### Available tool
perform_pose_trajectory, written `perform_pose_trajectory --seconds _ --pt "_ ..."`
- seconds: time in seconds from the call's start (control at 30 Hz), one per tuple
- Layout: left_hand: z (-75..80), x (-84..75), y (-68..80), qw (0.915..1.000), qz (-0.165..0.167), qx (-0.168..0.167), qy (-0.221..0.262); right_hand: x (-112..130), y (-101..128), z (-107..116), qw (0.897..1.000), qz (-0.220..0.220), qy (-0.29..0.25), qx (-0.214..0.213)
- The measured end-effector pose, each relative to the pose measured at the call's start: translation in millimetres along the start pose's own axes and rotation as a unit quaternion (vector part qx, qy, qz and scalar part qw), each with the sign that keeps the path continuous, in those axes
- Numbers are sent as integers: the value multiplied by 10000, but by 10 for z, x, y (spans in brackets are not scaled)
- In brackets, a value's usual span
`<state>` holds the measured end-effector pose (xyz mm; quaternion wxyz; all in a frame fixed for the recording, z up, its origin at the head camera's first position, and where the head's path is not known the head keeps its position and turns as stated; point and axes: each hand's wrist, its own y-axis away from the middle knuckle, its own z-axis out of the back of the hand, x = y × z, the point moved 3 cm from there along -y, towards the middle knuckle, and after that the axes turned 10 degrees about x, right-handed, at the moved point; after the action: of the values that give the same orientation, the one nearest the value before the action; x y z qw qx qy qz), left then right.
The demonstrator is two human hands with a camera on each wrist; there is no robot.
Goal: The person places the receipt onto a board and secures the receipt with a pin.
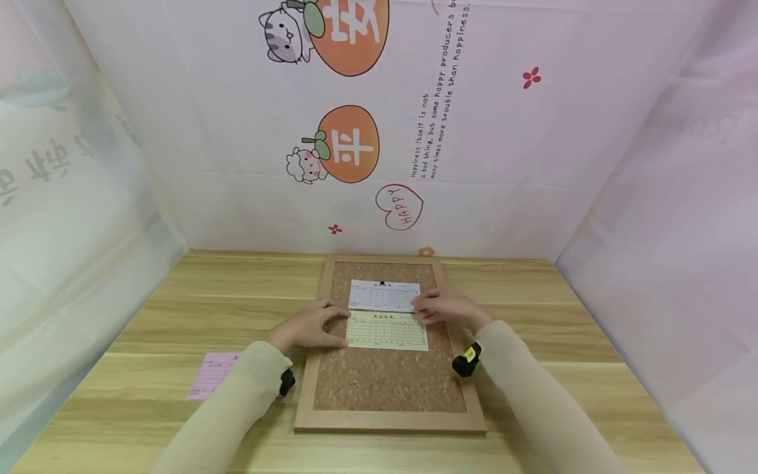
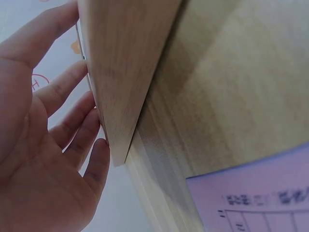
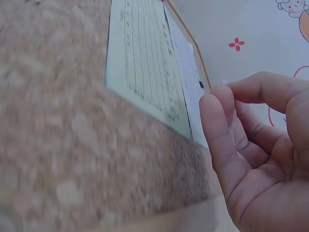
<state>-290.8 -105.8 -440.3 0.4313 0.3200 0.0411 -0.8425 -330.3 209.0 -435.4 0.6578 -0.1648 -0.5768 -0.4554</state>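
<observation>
A cork board (image 1: pixel 387 382) on the wooden table (image 1: pixel 592 368) bears a white slip (image 1: pixel 383 295), pinned, above a yellow slip (image 1: pixel 387 331). The left hand (image 1: pixel 308 327) presses the yellow slip's left edge with relaxed fingers, holding nothing. The right hand (image 1: pixel 444 306) touches where the two slips meet at the right, fingers loosely bent; whether it pinches anything I cannot tell.

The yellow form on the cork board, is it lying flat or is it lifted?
Flat. The yellow form lies spread on the cork board below the white form; the left hand rests at its left edge, the right hand at its top right corner.

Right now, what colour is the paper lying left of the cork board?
Pink paper, best in the head view.
</observation>
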Motion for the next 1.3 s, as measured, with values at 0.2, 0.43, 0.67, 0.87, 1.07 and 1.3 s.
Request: perform_pose_trajectory --seconds 0.2,0.43,0.67,0.87,1.07,1.3 --pt "-3 6 -3 10000 -32 9 -21 30 -133 -74 9996 125 -127 203" --pt "-1 11 -14 10000 -24 13 -37 102 -237 -197 9976 122 -430 519" --pt "-1 11 -13 10000 -5 10 -51 118 -339 -305 9980 -110 -469 400" --pt "-1 6 3 10000 -30 10 -60 109 -431 -359 9972 -243 -597 371" --pt "-1 9 5 9999 -70 7 -94 143 -450 -394 9976 -317 -502 357" --pt "3 -3 2 10000 -57 -23 -58 179 -446 -428 9983 -330 -264 396"
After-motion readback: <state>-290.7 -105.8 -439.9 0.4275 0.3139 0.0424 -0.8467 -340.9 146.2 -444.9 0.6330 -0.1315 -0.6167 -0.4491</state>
